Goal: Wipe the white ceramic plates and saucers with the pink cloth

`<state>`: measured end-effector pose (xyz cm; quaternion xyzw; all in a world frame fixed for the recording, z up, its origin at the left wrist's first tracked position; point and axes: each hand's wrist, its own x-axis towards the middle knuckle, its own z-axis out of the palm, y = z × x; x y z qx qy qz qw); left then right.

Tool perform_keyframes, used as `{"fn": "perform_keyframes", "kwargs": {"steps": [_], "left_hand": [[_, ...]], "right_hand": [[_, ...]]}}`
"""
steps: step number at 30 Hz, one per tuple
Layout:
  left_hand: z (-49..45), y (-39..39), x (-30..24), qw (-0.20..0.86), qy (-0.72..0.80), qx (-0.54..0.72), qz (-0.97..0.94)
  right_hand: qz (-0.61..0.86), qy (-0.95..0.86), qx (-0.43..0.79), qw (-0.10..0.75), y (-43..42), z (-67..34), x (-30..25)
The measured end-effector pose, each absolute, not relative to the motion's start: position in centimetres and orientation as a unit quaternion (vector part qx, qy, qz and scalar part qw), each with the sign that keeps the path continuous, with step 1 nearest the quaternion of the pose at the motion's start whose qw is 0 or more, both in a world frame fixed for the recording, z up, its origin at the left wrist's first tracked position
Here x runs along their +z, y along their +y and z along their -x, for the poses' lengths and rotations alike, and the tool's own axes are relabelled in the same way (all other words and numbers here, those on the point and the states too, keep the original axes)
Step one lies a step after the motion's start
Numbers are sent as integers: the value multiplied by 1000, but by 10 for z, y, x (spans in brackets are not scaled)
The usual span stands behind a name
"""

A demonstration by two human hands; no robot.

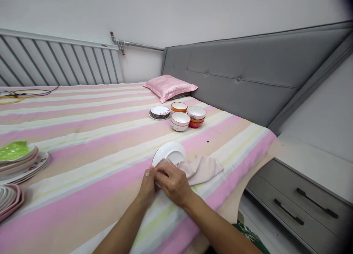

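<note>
A white plate (170,151) is tilted up in front of me over the striped bed, its underside ring partly showing. My left hand (148,183) is closed on the plate's near left edge. Against the plate, my right hand (173,182) is closed on a pale pink cloth (205,169), which trails off to the right onto the bedspread. Both sets of fingers meet at the near rim and hide that part of the plate.
Stacked bowls (180,118) and a pile of small plates (159,112) stand farther back, before a pink pillow (171,86). At left are stacked plates with a green leaf-shaped dish (13,151) and a pink tray (19,200). A drawer cabinet (300,195) stands right.
</note>
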<state>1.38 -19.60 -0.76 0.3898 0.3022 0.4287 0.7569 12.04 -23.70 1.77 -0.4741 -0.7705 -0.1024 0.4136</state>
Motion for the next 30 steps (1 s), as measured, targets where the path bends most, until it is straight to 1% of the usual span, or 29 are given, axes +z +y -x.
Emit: {"fn": "perform_keyframes", "kwargs": {"steps": [4,7,13,16,20,24,27,30], "left_hand": [[-14,-195,5,799,280,425,-321],[-14,-194,10,809,279,430,-287],[-14,-189,5,786,327,429,-301],[-14,-186,2,768,358,435,-305],[-15,-184,3,744,408,442,-291],[-16,-180,2,743,429,447,-254],[-15,-176,0,755,408,471,-205],[-14,-171,-2,756,372,511,-170]], "right_hand": [[471,-777,-76,411,-237,-122,13],[472,-782,-68,401,-237,-122,10],[489,-792,-56,360,-239,-124,4],[499,-797,-31,337,-240,-127,0],[507,-798,7,326,-241,-130,-3],[511,-793,32,331,-240,-135,-3],[518,-781,36,348,-238,-139,-2],[534,-754,34,382,-237,-142,0]]}}
